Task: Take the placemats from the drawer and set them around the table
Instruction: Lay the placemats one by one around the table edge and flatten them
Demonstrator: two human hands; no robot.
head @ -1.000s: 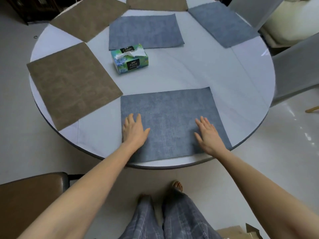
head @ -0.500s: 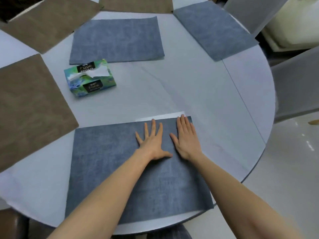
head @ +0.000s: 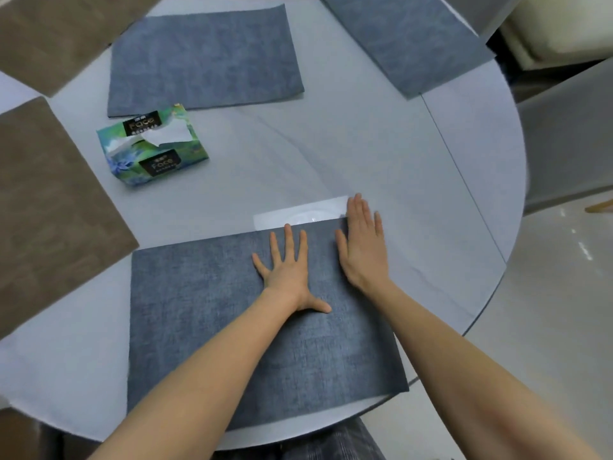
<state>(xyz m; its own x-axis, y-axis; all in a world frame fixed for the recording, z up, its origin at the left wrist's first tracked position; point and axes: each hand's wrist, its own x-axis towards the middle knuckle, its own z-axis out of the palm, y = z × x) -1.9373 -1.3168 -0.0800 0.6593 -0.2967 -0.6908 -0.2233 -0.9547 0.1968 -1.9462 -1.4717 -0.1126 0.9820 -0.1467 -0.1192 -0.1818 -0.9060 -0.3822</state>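
While both the left hand and right hand lie flat with fingers straight, grasping nothing, on the near blue placemat at the table's six o'clock edge, I'd press evenly outward, squaring it to the rim.

Blue-grey rectangular placemat lies flat at the round table's near edge.

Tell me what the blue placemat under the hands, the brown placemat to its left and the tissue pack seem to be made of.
Blue placemat: probably woven-look fabric or textured vinyl, matte, with a fine mottled grain.
Brown placemat: seemingly the same stuff, matte and mottled.
Tissue pack: soft printed plastic film, slightly glossy and wrinkled, with white paper tissue poking from its top.
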